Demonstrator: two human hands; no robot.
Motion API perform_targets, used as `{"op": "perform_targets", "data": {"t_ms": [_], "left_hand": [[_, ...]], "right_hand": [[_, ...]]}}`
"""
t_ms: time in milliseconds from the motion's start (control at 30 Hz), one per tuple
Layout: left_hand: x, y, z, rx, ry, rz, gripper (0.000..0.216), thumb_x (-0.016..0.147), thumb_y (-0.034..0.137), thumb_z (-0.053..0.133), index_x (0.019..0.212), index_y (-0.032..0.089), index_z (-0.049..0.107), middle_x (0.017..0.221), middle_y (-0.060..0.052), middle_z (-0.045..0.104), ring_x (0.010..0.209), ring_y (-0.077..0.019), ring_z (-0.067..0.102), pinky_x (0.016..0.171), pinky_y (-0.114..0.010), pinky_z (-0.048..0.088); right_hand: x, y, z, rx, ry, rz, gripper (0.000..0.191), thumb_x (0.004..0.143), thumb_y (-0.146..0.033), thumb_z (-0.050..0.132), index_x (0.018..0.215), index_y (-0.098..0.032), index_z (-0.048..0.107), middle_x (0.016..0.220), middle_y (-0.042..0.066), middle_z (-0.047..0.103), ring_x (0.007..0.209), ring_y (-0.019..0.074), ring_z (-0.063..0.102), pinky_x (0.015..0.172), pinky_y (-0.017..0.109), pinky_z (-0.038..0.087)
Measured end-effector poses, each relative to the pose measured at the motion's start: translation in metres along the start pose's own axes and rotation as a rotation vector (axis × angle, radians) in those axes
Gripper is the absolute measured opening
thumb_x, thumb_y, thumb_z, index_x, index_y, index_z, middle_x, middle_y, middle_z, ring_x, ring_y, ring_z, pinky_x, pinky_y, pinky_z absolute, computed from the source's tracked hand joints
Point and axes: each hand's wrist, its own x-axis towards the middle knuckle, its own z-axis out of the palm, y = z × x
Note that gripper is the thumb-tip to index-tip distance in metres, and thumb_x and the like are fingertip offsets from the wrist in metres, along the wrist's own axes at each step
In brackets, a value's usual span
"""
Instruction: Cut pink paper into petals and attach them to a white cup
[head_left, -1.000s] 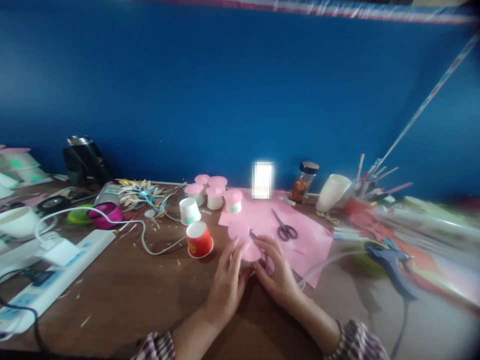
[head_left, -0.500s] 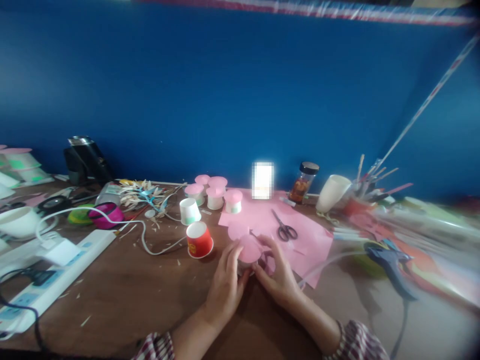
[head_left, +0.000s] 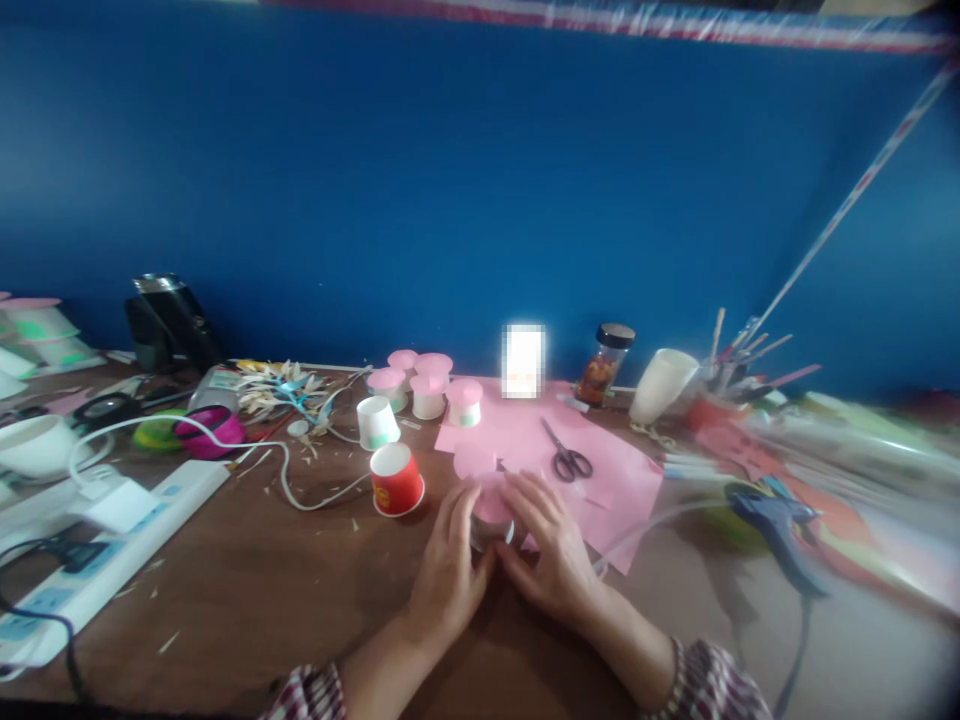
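Note:
Between my hands stands a small paper cup (head_left: 491, 537) topped by a round pink paper piece (head_left: 491, 497). My left hand (head_left: 448, 555) curls around its left side, fingers at the rim of the pink top. My right hand (head_left: 551, 545) closes on the right side, its fingertips resting on the pink top. My palms hide much of the cup. Just beyond lies a pink paper sheet (head_left: 637, 500) with black-handled scissors (head_left: 568, 458) on it. To the left are a red paper cup (head_left: 397, 482) and an upturned white cup (head_left: 377, 424).
Several pink-topped cups (head_left: 428, 396) stand behind. A power strip (head_left: 112, 560) with a white cable lies left. On the right are a glue gun (head_left: 780, 530), a jar (head_left: 604, 365), a white cup (head_left: 663, 386) and a pot of brushes (head_left: 712, 408). A blue wall (head_left: 450, 200) rises behind.
My right hand's fingers have moved left, onto the pink top, and stretched out more. My left hand keeps its place on the cup. The view has shifted slightly.

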Motion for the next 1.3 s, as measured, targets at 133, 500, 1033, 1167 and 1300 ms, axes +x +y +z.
{"op": "perform_targets", "data": {"t_ms": [133, 500, 1033, 1167, 1300], "left_hand": [[-0.001, -0.001, 0.0, -0.021, -0.021, -0.003, 0.063, 0.081, 0.006, 0.048, 0.139, 0.02, 0.028, 0.137, -0.014, 0.041, 0.131, -0.0249, 0.037, 0.107, -0.045, 0.037], [0.002, 0.007, -0.009, -0.065, -0.053, 0.002, 0.054, 0.087, 0.018, 0.05, 0.138, 0.019, 0.032, 0.137, -0.015, 0.04, 0.132, -0.0254, 0.035, 0.107, -0.044, 0.035], [0.033, 0.03, -0.023, -0.743, 0.021, -0.994, 0.037, 0.068, 0.048, 0.07, 0.08, 0.015, 0.06, 0.057, 0.005, 0.047, 0.048, -0.0065, 0.039, 0.043, -0.018, 0.025], [0.038, 0.034, -0.032, -0.842, 0.014, -0.929, 0.033, 0.066, 0.042, 0.072, 0.074, 0.015, 0.056, 0.05, 0.008, 0.042, 0.042, -0.0035, 0.03, 0.04, -0.017, 0.02], [0.042, 0.039, -0.037, -0.878, -0.012, -0.926, 0.028, 0.068, 0.038, 0.068, 0.072, 0.017, 0.051, 0.041, 0.01, 0.037, 0.037, -0.0039, 0.029, 0.038, -0.017, 0.019]], "right_hand": [[0.0, -0.001, 0.0, -0.041, -0.042, -0.047, 0.054, 0.077, -0.014, 0.058, 0.13, -0.019, 0.047, 0.132, 0.011, 0.054, 0.129, 0.0309, 0.039, 0.105, 0.052, 0.037], [0.0, 0.001, 0.002, 0.187, 0.093, 0.149, 0.044, 0.089, -0.019, 0.051, 0.132, -0.02, 0.044, 0.134, 0.014, 0.048, 0.125, 0.0266, 0.047, 0.1, 0.044, 0.045], [0.001, 0.007, 0.012, 0.308, 0.095, 0.236, 0.057, 0.075, -0.016, 0.065, 0.128, -0.022, 0.044, 0.126, 0.013, 0.053, 0.112, 0.0274, 0.055, 0.088, 0.04, 0.053], [0.0, 0.009, 0.016, 0.334, 0.098, 0.253, 0.062, 0.072, -0.012, 0.065, 0.13, -0.024, 0.043, 0.127, 0.011, 0.053, 0.111, 0.0258, 0.055, 0.087, 0.039, 0.054], [-0.002, 0.01, 0.015, 0.303, 0.108, 0.207, 0.063, 0.076, -0.016, 0.065, 0.133, -0.025, 0.041, 0.13, 0.011, 0.052, 0.117, 0.0267, 0.053, 0.09, 0.041, 0.052]]}}
